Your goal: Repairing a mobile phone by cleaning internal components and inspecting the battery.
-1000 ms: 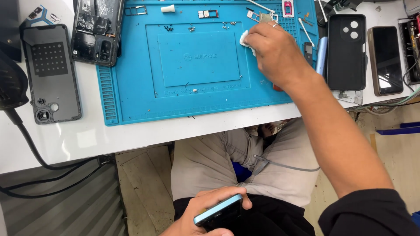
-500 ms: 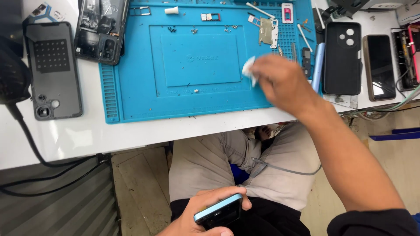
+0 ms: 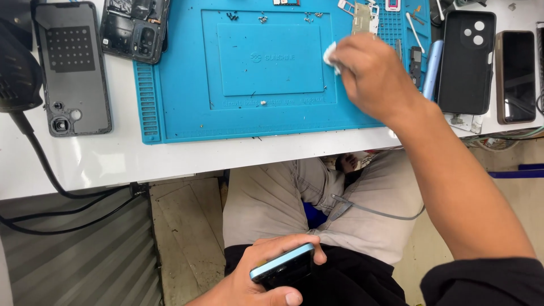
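My right hand (image 3: 377, 79) is over the right part of a blue silicone work mat (image 3: 187, 116), its fingers closed on a small white wad of tissue (image 3: 330, 54) that pokes out at the left. Down at my lap, my left hand (image 3: 258, 277) grips a phone with a light blue edge (image 3: 283, 266), held edge-up above my grey trousers. A small metal phone part (image 3: 362, 17) lies on the mat just beyond my right hand.
A grey phone back cover (image 3: 71, 65) and an opened phone body (image 3: 133, 28) lie left on the white table (image 3: 113, 161). A black phone case (image 3: 466, 62) and a dark phone (image 3: 515, 76) lie right. Small screws (image 3: 263, 18) dot the mat. Black cables (image 3: 51, 175) hang left.
My right hand with the white wad has come back from the mat's far right corner toward me and slightly left. My left hand keeps the phone at my lap.
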